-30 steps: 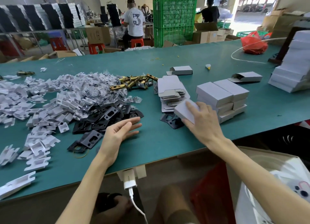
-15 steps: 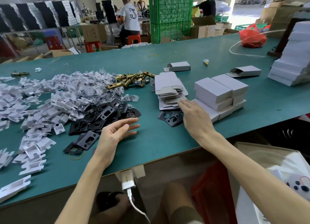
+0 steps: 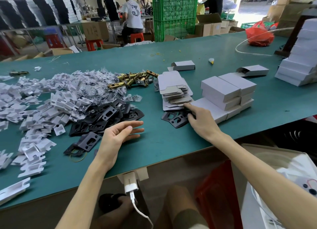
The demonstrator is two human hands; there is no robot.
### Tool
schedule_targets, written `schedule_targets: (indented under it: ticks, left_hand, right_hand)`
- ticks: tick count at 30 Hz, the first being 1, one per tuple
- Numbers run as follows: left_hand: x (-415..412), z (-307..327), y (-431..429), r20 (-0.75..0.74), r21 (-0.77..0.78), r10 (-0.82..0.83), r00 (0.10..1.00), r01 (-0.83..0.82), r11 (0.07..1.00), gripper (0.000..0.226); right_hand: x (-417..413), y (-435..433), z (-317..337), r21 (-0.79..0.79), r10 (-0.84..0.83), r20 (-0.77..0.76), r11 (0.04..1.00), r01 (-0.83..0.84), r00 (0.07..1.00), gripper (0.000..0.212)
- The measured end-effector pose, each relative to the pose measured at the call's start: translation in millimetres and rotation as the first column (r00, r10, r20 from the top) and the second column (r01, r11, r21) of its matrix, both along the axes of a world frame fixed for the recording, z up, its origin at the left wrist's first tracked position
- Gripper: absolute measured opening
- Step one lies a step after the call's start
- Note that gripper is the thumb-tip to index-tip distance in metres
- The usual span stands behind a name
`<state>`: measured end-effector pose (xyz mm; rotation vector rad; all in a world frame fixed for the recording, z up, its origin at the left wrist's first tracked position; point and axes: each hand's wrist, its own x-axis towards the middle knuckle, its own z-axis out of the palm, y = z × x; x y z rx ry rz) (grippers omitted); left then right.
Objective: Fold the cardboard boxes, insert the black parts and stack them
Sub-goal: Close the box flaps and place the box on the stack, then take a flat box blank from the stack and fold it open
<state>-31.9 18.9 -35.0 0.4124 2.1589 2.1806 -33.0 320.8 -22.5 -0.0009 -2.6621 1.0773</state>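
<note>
1 head-worn wide-angle view, facing forward and down across a green table [image 3: 171,143].

The camera sits above the table's near edge, close to the work: both forearms enter from the bottom, and the left hand [image 3: 120,134] and right hand [image 3: 200,121] fall near the middle of the frame. Beyond them it looks across the tabletop to the workshop's far side, where green crates [image 3: 175,14] and a seated person [image 3: 133,18] appear small. Below the edge, the wearer's knee [image 3: 180,204] shows. The wide lens takes in a broad sweep of tabletop, left to right.
</note>
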Motion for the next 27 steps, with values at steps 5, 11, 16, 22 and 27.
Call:
schedule_targets:
  ticks: [5, 11, 16, 22, 27]
  left_hand:
    - [1.3, 1.1, 2.2, 0.0, -0.009, 0.003, 1.0, -0.003, 1.0, 0.029]
    - [0.2, 1.3, 2.4, 0.002, -0.025, 0.002, 1.0, -0.002, 1.0, 0.029]
    - [0.1, 0.6, 3.2, 0.006, -0.036, 0.015, 1.0, -0.015, 0.999, 0.029]
    - [-2.0, -1.1, -0.2, 0.012, -0.011, 0.04, 0.999, -0.04, 0.999, 0.028]
    - [-2.3, -1.3, 1.2, 0.025, 0.007, 0.057, 0.998, -0.057, 0.998, 0.027]
  right_hand:
    - [1.5, 30.8, 0.9, -0.009, -0.056, -0.028, 0.998, 0.056, 0.998, 0.048]
    - [-3.6, 41.1, 3.6, 0.027, -0.051, -0.017, 0.998, 0.051, 0.999, 0.046]
    - [-28.8, 9.4, 20.0, 0.151, -0.157, -0.166, 0.972, 0.183, 0.973, 0.038]
    - [-86.6, -31.4, 63.0, 0.576, 0.062, 0.098, 0.81, -0.107, 0.993, 0.078]
    - [-98.0, -44.0, 65.6, 0.698, -0.046, 0.193, 0.709, -0.104, 0.98, 0.041]
